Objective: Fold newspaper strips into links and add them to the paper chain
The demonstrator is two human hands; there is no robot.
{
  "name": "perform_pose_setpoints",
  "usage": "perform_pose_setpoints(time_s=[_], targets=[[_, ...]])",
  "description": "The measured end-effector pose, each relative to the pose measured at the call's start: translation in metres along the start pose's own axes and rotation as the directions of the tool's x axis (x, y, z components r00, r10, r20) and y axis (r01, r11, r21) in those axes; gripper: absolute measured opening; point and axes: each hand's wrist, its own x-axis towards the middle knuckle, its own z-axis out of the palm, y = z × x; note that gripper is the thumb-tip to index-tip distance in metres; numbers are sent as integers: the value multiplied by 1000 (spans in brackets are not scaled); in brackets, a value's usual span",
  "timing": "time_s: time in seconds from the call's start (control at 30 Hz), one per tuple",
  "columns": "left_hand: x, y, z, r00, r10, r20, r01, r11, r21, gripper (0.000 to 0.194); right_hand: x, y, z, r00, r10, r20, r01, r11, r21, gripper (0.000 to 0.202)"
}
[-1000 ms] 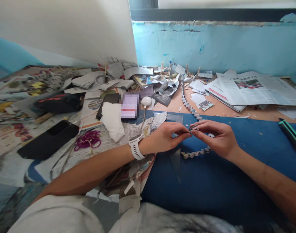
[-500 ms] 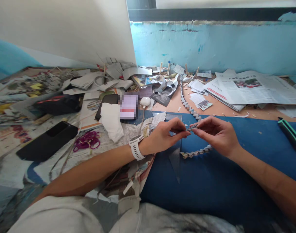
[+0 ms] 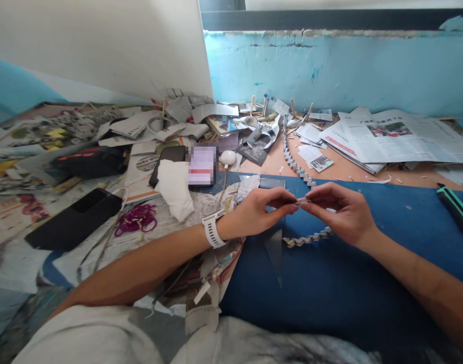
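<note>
My left hand (image 3: 267, 210), with a white watch on its wrist, pinches one end of a small folded paper strip (image 3: 302, 200). The other end is pinched between the thumb and fingers of my right hand (image 3: 339, 210), so the fingertips of both hands almost meet. Beneath and behind the hands lies a zigzag chain of folded paper (image 3: 307, 238); its middle is hidden by my right hand, and its far part runs up toward the back of the table. A clear set square (image 3: 272, 253) lies flat under my left hand.
A blue cutting mat (image 3: 292, 308) covers the table before me. A green and black utility knife (image 3: 457, 210) lies at the right. Newspapers (image 3: 413, 136) are stacked at the back right. Left are a black phone-shaped object (image 3: 72, 220), purple string (image 3: 136, 220) and many paper scraps.
Both hands stay in nearly the same place. The paper strip between the fingertips has turned from slanted to almost level, and the fingers have shifted slightly.
</note>
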Motion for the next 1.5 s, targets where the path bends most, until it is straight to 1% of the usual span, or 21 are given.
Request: perform_pose_setpoints(time_s=[0.2, 0.3, 0.4, 0.5, 0.57, 0.67, 0.8, 0.87, 0.97, 1.03, 1.13, 1.23, 1.37, 1.5], targets=[[0, 2, 0, 998, -58, 37, 61, 993, -99, 19, 1, -2, 1, 999, -44, 2, 44, 996, -77, 20], [0, 5, 0, 993, -101, 53, 109, 981, -161, 18, -1, -5, 1, 997, -81, 12, 81, 989, -127, 15], [0, 6, 0, 990, -130, 60, 141, 964, -228, 18, -4, -9, 2, 980, -199, 11, 196, 954, -226, 7], [1, 2, 0, 991, -130, 44, 137, 949, -282, 20, -6, -10, 2, 932, -362, 4, 342, 878, -335, 15], [1, 0, 1, 992, -123, 40, 129, 949, -289, 21, -7, -9, 2, 912, -409, 4, 380, 843, -381, 21], [2, -1, 1, 990, -131, 53, 141, 941, -309, 20, -7, -9, 1, 909, -417, 16, 387, 828, -406, 23], [4, 1, 0, 987, -146, 61, 158, 913, -376, 20, -7, -8, -1, 906, -421, 33, 398, 826, -399, 18], [5, 0, -1, 990, -132, 58, 144, 924, -355, 21, -7, -8, -1, 908, -417, 26, 394, 832, -390, 19], [6, -4, -2, 993, -101, 56, 113, 943, -314, 22, -7, -6, -1, 895, -446, 23, 417, 815, -402, 24], [6, -6, -1, 995, -96, 27, 99, 942, -320, 21, -7, -5, -1, 886, -464, 16, 428, 801, -418, 27], [6, -10, 0, 992, -114, -46, 91, 933, -349, 20, -6, -5, -1, 891, -454, -3, 415, 817, -401, 27], [7, -12, 2, 989, -125, -84, 85, 922, -377, 23, -3, -5, -3, 891, -453, 21, 422, 811, -405, 24], [5, -12, 2, 992, -110, -64, 79, 926, -369, 23, -1, -2, -3, 865, -498, 62, 466, 752, -466, 25], [3, -11, 3, 993, -107, -60, 85, 954, -287, 22, -2, 1, -1, 826, -559, 72, 529, 725, -440, 22]])
